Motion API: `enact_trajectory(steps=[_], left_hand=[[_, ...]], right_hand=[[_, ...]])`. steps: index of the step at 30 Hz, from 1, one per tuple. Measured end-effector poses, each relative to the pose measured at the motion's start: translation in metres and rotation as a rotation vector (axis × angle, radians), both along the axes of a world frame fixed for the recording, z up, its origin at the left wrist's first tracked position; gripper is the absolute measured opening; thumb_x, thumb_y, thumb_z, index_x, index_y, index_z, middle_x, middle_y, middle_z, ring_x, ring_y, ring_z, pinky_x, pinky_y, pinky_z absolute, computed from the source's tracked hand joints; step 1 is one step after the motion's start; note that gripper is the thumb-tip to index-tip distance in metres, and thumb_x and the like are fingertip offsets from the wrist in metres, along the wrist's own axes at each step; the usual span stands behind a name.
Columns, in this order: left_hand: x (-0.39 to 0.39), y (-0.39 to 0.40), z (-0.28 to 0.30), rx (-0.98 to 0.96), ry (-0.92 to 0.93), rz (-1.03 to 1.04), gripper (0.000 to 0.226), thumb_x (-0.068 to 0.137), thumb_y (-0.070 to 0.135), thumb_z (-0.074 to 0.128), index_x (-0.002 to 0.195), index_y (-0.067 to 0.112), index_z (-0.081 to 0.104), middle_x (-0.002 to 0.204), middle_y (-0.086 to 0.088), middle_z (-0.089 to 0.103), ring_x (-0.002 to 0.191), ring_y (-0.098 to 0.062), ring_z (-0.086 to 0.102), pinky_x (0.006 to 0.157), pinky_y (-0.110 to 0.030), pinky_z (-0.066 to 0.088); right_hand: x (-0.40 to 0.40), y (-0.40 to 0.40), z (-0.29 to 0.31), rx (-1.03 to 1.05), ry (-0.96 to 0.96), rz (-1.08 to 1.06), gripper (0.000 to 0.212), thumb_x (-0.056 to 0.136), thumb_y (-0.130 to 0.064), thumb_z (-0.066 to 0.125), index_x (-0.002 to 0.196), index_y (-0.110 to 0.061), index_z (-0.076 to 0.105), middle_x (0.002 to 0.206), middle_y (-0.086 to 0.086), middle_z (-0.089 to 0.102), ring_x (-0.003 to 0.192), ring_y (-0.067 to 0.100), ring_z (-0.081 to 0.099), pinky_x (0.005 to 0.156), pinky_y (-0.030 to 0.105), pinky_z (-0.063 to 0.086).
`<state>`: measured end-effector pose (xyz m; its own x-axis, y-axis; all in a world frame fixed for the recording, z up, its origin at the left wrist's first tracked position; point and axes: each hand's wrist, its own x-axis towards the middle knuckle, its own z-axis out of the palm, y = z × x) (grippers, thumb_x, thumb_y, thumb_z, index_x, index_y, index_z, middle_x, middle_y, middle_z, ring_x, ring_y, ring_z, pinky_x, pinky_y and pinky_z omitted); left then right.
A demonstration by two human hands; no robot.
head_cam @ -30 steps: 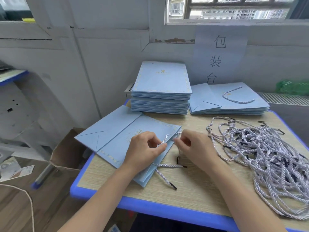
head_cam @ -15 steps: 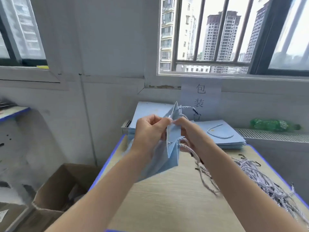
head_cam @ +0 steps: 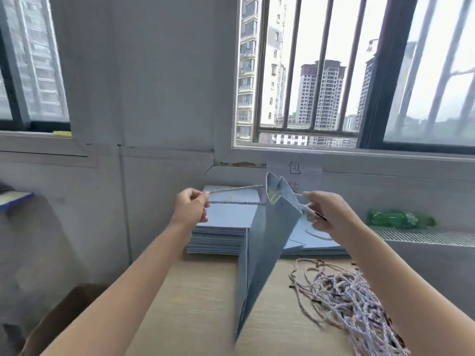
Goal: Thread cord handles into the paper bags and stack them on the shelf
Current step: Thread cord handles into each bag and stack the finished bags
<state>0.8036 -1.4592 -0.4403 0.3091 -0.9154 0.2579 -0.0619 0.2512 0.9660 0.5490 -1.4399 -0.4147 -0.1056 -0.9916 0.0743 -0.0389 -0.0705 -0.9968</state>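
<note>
Bag stack (head_cam: 226, 222) behind, cords (head_cam: 344, 299) rt.

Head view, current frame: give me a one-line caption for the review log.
Left hand pulls a cord handle taut from a raised blue paper bag while the right hand grips its other side.

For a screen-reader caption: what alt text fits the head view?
A person holds up a light blue paper bag, the left hand pulling a twisted white cord sideways, the right hand pinching cord at its top. Loose cords lie on the wooden table.
</note>
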Motion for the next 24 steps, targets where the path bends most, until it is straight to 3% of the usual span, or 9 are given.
enact_trajectory(steps=[3, 6, 12, 18, 21, 24], left_hand=[[0.018, -0.009, -0.022, 0.087, -0.002, 0.060, 0.022, 0.097, 0.010, 0.049, 0.076, 0.010, 0.047, 0.068, -0.005, 0.050, 0.050, -0.013, 0.040, 0.037, -0.016, 0.041], [0.022, -0.009, -0.035, 0.134, -0.007, 0.050, 0.022, 0.096, 0.008, 0.050, 0.073, 0.008, 0.049, 0.065, -0.005, 0.049, 0.049, -0.013, 0.039, 0.035, -0.016, 0.039], [0.018, -0.003, -0.051, 0.222, -0.063, -0.052, 0.024, 0.089, 0.003, 0.054, 0.066, 0.008, 0.051, 0.058, -0.004, 0.050, 0.045, -0.012, 0.037, 0.045, -0.021, 0.037], [0.021, -0.003, -0.062, 0.265, -0.054, -0.084, 0.024, 0.090, 0.005, 0.054, 0.067, 0.010, 0.050, 0.057, -0.002, 0.049, 0.046, -0.012, 0.036, 0.043, -0.020, 0.035], [0.022, -0.002, -0.068, 0.273, -0.051, -0.095, 0.024, 0.090, 0.007, 0.055, 0.067, 0.011, 0.051, 0.057, -0.001, 0.051, 0.045, -0.011, 0.039, 0.045, -0.021, 0.037], [0.025, -0.005, -0.066, 0.265, -0.049, -0.086, 0.023, 0.090, 0.006, 0.054, 0.068, 0.009, 0.051, 0.057, -0.002, 0.051, 0.044, -0.011, 0.039, 0.044, -0.021, 0.036]], right_hand=[[-0.024, -0.007, -0.028, 0.019, 0.156, -0.136, 0.018, 0.091, -0.010, 0.052, 0.073, -0.008, 0.053, 0.054, 0.005, 0.047, 0.044, 0.014, 0.038, 0.042, 0.018, 0.022], [-0.030, -0.014, -0.048, 0.034, 0.223, -0.162, 0.025, 0.089, -0.012, 0.056, 0.064, -0.010, 0.053, 0.053, 0.004, 0.049, 0.041, 0.013, 0.038, 0.038, 0.015, 0.023], [-0.014, -0.020, -0.072, 0.005, 0.285, -0.036, 0.038, 0.095, -0.021, 0.052, 0.059, -0.010, 0.046, 0.042, -0.002, 0.044, 0.030, 0.006, 0.033, 0.031, 0.015, 0.024], [0.001, -0.022, -0.098, -0.174, 0.535, -0.020, 0.038, 0.098, -0.023, 0.043, 0.062, -0.012, 0.045, 0.044, -0.005, 0.047, 0.034, 0.004, 0.037, 0.043, 0.018, 0.033], [0.006, -0.023, -0.109, -0.228, 0.567, -0.027, 0.038, 0.098, -0.023, 0.044, 0.062, -0.013, 0.046, 0.041, -0.006, 0.048, 0.036, 0.002, 0.040, 0.052, 0.025, 0.034], [0.006, -0.023, -0.105, -0.226, 0.562, -0.028, 0.033, 0.097, -0.023, 0.048, 0.067, -0.009, 0.052, 0.045, -0.007, 0.050, 0.038, 0.004, 0.040, 0.048, 0.021, 0.036]])
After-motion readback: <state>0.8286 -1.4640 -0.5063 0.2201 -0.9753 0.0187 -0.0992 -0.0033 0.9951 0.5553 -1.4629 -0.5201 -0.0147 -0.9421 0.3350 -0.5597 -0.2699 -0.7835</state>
